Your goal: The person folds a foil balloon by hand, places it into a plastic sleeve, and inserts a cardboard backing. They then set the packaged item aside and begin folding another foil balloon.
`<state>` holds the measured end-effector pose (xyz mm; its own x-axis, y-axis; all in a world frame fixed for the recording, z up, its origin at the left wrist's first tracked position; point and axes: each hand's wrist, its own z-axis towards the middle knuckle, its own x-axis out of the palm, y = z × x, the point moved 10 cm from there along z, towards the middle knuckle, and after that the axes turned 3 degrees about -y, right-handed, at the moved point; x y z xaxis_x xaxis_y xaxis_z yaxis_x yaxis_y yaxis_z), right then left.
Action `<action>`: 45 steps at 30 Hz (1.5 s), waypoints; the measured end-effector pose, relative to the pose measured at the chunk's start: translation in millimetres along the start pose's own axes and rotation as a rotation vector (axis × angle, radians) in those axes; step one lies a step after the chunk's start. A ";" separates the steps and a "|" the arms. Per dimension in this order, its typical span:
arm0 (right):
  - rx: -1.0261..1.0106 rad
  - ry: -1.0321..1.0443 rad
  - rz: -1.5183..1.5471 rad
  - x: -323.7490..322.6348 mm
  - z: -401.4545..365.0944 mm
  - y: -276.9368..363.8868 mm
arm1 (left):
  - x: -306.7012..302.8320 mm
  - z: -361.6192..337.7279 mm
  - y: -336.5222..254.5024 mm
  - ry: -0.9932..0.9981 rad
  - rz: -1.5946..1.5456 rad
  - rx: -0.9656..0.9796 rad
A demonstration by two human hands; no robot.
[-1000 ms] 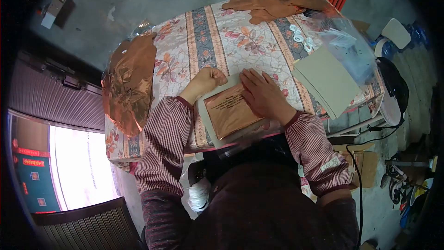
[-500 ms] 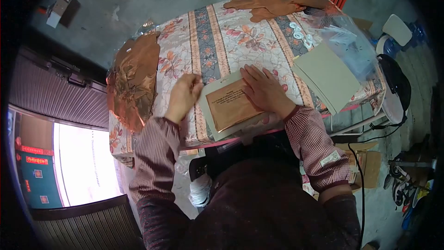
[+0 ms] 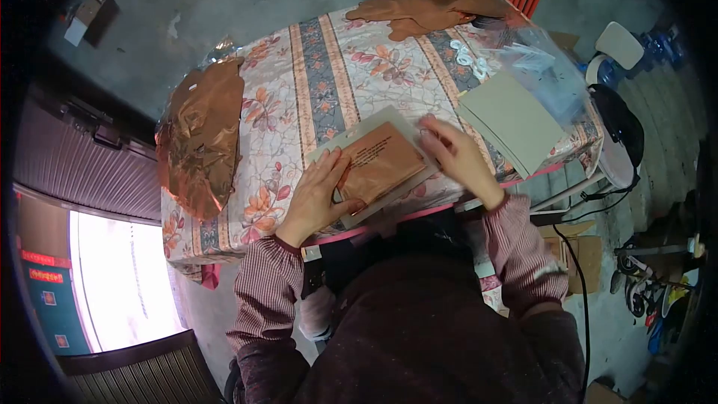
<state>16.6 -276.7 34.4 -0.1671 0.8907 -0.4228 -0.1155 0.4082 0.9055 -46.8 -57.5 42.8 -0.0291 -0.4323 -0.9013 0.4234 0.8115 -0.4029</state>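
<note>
A grey-green card (image 3: 389, 114) lies tilted near the table's front edge, with a copper-coloured packet (image 3: 385, 161) bearing small dark print on top of it. My left hand (image 3: 320, 193) rests flat on the left side of the card and packet, its fingers stretched out. At the card's right edge is my right hand (image 3: 460, 155), thumb and fingers curled close together; whatever they may hold is too small to make out. A stack of similar grey-green cards (image 3: 512, 120) lies to the right of my right hand.
Copper-coloured sheets lie at the table's left end (image 3: 200, 135) and far edge (image 3: 430, 11). White rings (image 3: 470, 60) and clear plastic bags (image 3: 550, 78) sit beyond the card stack. A white chair (image 3: 619, 45) and a black bag (image 3: 619, 123) stand at the right.
My left hand has come down flat onto the packet and card. My right hand has lifted off the packet and moved to the card's right edge, its fingers now curled. The view has shifted slightly.
</note>
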 end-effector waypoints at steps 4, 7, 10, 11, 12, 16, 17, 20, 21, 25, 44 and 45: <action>-0.422 0.003 -0.299 9.0 -48.2 29.7 | 4.6 -0.6 2.7 0.020 0.011 -0.017; -0.519 0.082 -0.536 25.6 -62.2 33.6 | 2.5 0.1 0.8 0.009 0.013 -0.008; -0.508 0.075 -0.570 28.4 -60.3 34.7 | -12.8 -0.4 -9.5 -0.074 0.032 0.011; -0.521 0.066 -0.586 30.9 -58.1 35.9 | -22.8 -0.7 -15.9 -0.143 0.069 0.042; -0.533 0.053 -0.603 32.9 -55.4 38.7 | -24.0 -0.3 -17.5 -0.145 0.069 0.043; -0.511 0.045 -0.697 49.7 -48.3 47.8 | -13.1 0.9 -43.6 -0.150 -0.118 0.190; -0.523 0.031 -0.643 50.9 -45.9 51.1 | -7.7 3.4 -47.3 -0.132 -0.190 0.219; -0.461 -0.023 -0.413 35.8 -39.1 44.0 | 7.6 7.6 -35.7 -0.156 -0.199 0.244; -0.392 -0.066 -0.242 21.6 -36.1 35.9 | 7.5 10.7 -35.0 -0.155 -0.203 0.244; -0.343 -0.029 -0.214 -3.3 -44.6 24.0 | -9.0 11.3 -60.0 -0.244 0.005 0.344; -0.446 0.263 -0.314 7.3 -17.9 36.2 | 16.8 40.4 -66.2 -0.286 -0.275 0.245; -0.444 0.302 -0.307 8.8 -19.9 35.2 | 17.4 39.2 -66.1 -0.283 -0.276 0.248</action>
<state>-8.4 -258.4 61.9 -0.3239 0.6232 -0.7118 -0.5876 0.4571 0.6677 -39.9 -134.1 59.9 0.0626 -0.7369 -0.6731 0.6390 0.5477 -0.5402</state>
